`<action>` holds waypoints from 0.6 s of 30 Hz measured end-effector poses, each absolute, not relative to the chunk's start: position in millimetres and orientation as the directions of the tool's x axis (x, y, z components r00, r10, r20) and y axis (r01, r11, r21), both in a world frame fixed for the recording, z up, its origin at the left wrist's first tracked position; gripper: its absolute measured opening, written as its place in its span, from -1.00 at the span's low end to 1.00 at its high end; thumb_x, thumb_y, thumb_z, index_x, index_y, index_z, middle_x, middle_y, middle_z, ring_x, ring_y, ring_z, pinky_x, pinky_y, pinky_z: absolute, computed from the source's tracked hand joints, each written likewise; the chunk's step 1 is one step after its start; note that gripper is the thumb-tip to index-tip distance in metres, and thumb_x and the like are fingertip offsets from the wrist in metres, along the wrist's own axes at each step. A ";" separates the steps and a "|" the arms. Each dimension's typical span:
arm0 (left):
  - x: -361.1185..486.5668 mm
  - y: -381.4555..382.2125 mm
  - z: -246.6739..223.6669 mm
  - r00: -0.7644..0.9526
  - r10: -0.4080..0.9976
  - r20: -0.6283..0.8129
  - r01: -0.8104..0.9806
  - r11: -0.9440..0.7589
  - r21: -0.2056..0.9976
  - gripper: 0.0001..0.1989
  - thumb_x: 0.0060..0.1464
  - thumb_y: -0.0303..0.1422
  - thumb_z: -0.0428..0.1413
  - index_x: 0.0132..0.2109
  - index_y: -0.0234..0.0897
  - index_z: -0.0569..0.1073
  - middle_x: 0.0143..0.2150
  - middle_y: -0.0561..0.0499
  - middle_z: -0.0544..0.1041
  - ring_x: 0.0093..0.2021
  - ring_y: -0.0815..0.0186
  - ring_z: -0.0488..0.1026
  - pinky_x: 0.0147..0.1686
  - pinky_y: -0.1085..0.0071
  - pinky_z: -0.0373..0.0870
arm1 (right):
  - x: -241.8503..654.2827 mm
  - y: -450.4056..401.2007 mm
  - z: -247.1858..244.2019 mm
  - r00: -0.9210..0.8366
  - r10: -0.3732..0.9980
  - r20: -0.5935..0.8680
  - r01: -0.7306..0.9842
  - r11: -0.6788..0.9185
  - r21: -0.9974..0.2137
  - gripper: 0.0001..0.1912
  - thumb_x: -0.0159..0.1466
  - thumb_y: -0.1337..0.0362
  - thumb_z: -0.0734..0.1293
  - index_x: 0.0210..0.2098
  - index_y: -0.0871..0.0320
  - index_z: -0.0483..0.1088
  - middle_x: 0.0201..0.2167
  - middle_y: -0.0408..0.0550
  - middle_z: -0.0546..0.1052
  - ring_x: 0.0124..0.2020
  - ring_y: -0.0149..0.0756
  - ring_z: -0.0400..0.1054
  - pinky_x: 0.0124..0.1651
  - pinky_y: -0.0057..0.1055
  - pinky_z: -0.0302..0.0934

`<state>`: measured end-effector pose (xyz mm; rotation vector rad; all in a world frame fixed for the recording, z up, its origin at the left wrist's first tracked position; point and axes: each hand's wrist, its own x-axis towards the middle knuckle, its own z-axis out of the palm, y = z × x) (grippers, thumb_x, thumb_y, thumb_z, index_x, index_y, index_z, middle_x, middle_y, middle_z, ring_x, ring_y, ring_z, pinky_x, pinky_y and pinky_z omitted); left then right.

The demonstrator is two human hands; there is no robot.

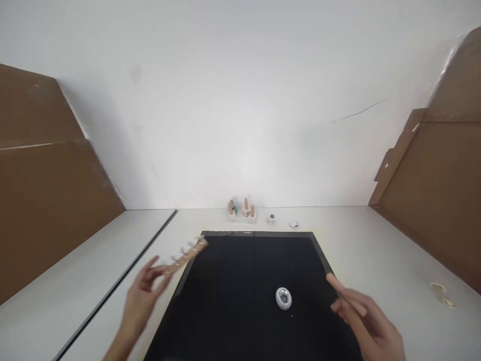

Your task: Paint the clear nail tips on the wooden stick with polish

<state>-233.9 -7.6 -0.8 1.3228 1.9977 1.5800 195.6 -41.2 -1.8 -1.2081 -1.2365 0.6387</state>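
My left hand [145,296] pinches one end of a narrow tan strip [190,253] with several small raised pieces along its edge, held tilted over the left edge of the black mat [240,291]. On the mat, right of centre, lies a small round white-rimmed object [283,298] with a shiny middle. My right hand [363,318] is over the mat's right edge, its index finger stretched forward and the other fingers curled. Whether it grips something thin is hidden by blur.
A clear holder with several small bottles [252,215] stands at the table's back by the white wall. Right of it are a small jar [271,219] and a white ring [293,225]. Cardboard panels [45,190] flank both sides. Small pale items [442,295] lie far right.
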 end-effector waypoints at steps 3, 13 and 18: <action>-138.3 -22.6 -3.9 -0.241 0.931 0.273 0.393 -0.164 0.905 -0.41 -0.19 -0.26 0.21 0.06 -0.28 0.34 -0.34 0.02 0.57 -0.20 0.21 0.53 -0.05 0.31 0.40 | 215.1 -9.8 23.5 0.250 0.887 0.389 0.200 0.346 -0.917 -0.77 0.22 0.14 0.29 -0.19 0.08 0.46 -0.37 -0.01 0.56 -0.49 -0.30 0.35 -0.47 -0.43 0.30; 5.1 -31.7 -51.4 0.393 0.860 0.325 0.358 -0.469 0.808 -0.37 -0.20 -0.56 0.11 0.11 -0.21 0.28 -0.28 -0.01 0.58 -0.26 0.24 0.49 -0.16 0.34 0.42 | 224.5 54.4 9.4 0.010 0.981 0.192 -0.059 0.192 -0.980 -0.71 0.16 0.08 0.33 -0.26 0.17 0.45 -0.56 -0.10 0.47 -0.61 -0.42 0.18 -0.58 -0.46 0.08; 8.7 -31.2 -60.1 0.381 0.894 0.237 0.510 -0.417 0.752 -0.34 -0.21 -0.62 0.03 0.12 -0.20 0.25 -0.24 -0.01 0.56 -0.24 0.26 0.46 -0.12 0.32 0.39 | 228.9 54.1 -3.5 -0.025 0.990 0.137 -0.069 0.135 -0.988 -0.69 0.13 0.05 0.34 -0.28 0.16 0.43 -0.59 -0.13 0.45 -0.63 -0.42 0.18 -0.59 -0.48 0.04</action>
